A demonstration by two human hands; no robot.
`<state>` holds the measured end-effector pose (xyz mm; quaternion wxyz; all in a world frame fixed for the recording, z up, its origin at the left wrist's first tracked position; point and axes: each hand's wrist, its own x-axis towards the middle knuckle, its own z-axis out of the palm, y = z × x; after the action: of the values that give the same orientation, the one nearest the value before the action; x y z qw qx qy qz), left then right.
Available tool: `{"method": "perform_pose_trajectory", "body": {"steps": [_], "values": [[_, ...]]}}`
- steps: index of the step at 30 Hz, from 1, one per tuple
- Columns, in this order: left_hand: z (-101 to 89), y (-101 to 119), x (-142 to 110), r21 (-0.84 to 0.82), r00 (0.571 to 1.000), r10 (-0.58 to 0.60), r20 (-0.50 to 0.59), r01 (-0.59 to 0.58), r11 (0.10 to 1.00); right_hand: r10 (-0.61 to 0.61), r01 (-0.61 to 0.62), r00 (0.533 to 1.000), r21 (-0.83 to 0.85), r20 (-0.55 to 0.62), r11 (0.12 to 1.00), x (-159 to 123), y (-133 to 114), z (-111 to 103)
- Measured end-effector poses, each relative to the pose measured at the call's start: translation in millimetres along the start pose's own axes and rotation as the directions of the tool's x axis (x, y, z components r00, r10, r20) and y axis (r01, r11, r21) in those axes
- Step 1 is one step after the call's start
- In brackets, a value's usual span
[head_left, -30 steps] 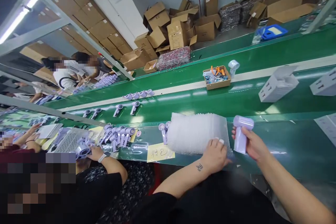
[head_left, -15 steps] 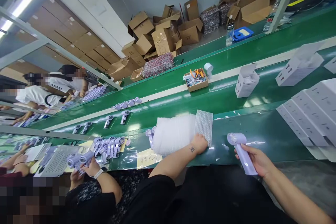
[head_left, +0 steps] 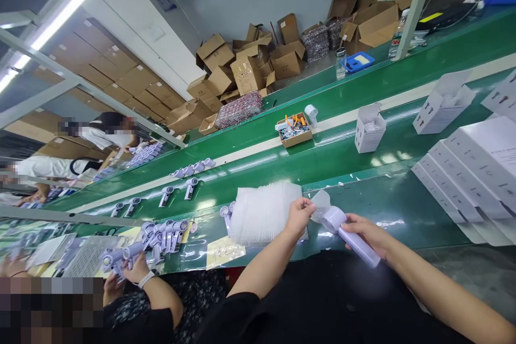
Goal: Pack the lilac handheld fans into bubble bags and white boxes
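Note:
My right hand point(head_left: 368, 234) grips the handle of a lavender hand-held fan point(head_left: 346, 228), its round head pointing left. My left hand point(head_left: 299, 215) pinches a clear bubble-wrap bag point(head_left: 320, 203) whose mouth sits at the fan's head. Just left of both hands lies a stack of bubble-wrap bags point(head_left: 262, 212) on the green bench edge point(head_left: 387, 209). Two more fans point(head_left: 226, 214) stand at the stack's left side.
White cartons point(head_left: 467, 172) lie in a row at right. On the conveyor belt point(head_left: 330, 153) ride open white boxes point(head_left: 368, 128), a small parts box point(head_left: 294, 129) and fans point(head_left: 177, 192). A co-worker's hands point(head_left: 135, 271) hold fans at left. Cardboard boxes point(head_left: 245, 70) are piled behind.
My left hand lifted one bubble-wrap bag off the stack and brought it to the fan's head. My right hand moved the fan left toward it. The view swung right.

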<state>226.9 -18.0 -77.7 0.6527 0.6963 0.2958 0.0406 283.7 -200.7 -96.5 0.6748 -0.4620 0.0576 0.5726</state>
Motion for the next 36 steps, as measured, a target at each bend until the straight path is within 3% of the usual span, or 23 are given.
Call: {"method": "perform_pose_trajectory", "body": {"steps": [2, 4, 7, 9, 11, 14, 16, 18, 20, 23, 26, 28, 29, 31, 32, 34, 36], "values": [[4.1, 8, -7, 0.048, 0.989, 0.125, 0.084, -0.129, 0.99, 0.014, -0.019, 0.996, -0.066, -0.088, 0.998, -3, 6, 1], [8.3, 15, -10, 0.196, 0.954, 0.23, 0.192, -0.267, 0.943, -0.032, 0.026, 0.995, -0.063, -0.096, 0.998, -12, 9, 3], [6.5, 20, -5, 0.371, 0.933, 0.327, 0.147, -0.359, 0.857, -0.103, 0.103, 0.994, 0.01, 0.045, 0.995, -34, 3, -3], [0.6, 22, 1, 0.458, 0.914, 0.39, 0.116, -0.397, 0.795, -0.08, 0.077, 0.986, 0.031, 0.145, 0.997, -50, -3, -12], [-3.7, 21, 4, 0.544, 0.862, 0.467, 0.198, -0.493, 0.68, -0.062, 0.053, 0.977, 0.051, 0.205, 0.997, -62, -7, -19], [-1.5, 17, -1, 0.6, 0.739, 0.539, 0.404, -0.659, 0.454, -0.123, 0.1, 0.967, 0.114, 0.225, 0.988, -66, -9, -12], [2.9, 14, -7, 0.579, 0.693, 0.528, 0.492, -0.713, 0.396, -0.154, 0.127, 0.963, 0.128, 0.223, 0.984, -62, -11, 1], [5.9, 12, -11, 0.52, 0.711, 0.475, 0.518, -0.703, 0.485, -0.158, 0.135, 0.961, 0.113, 0.225, 0.984, -56, -13, 16], [6.2, 9, -11, 0.412, 0.77, 0.397, 0.5, -0.614, 0.673, -0.165, 0.147, 0.964, 0.102, 0.206, 0.984, -53, -14, 25], [4.5, 5, -8, 0.174, 0.891, 0.231, 0.39, -0.317, 0.932, -0.182, 0.17, 0.975, 0.095, 0.128, 0.981, -52, -12, 27], [5.0, 7, -6, -0.061, 0.975, 0.062, 0.215, -0.05, 0.997, -0.18, 0.179, 0.983, 0.043, 0.021, 0.983, -52, -3, 26], [5.9, 13, -8, -0.101, 0.984, 0.049, 0.173, -0.031, 0.994, -0.201, 0.202, 0.979, 0.031, -0.045, 0.979, -49, 4, 28], [5.6, 18, -11, -0.066, 0.979, 0.088, 0.185, -0.078, 0.995, -0.217, 0.22, 0.974, 0.039, -0.064, 0.975, -48, 7, 29], [2.0, 27, -18, 0.086, 0.936, 0.249, 0.248, -0.277, 0.957, -0.236, 0.241, 0.969, 0.061, -0.079, 0.969, -46, 11, 32], [-1.6, 31, -22, 0.173, 0.886, 0.35, 0.303, -0.413, 0.894, -0.242, 0.248, 0.967, 0.066, -0.082, 0.967, -46, 12, 33], [-11.6, 35, -31, 0.295, 0.726, 0.515, 0.456, -0.669, 0.682, -0.247, 0.254, 0.964, 0.071, -0.093, 0.964, -46, 12, 34], [-22.3, 31, -39, 0.325, 0.552, 0.58, 0.599, -0.83, 0.454, -0.242, 0.252, 0.964, 0.083, -0.11, 0.964, -48, 14, 34]]}}
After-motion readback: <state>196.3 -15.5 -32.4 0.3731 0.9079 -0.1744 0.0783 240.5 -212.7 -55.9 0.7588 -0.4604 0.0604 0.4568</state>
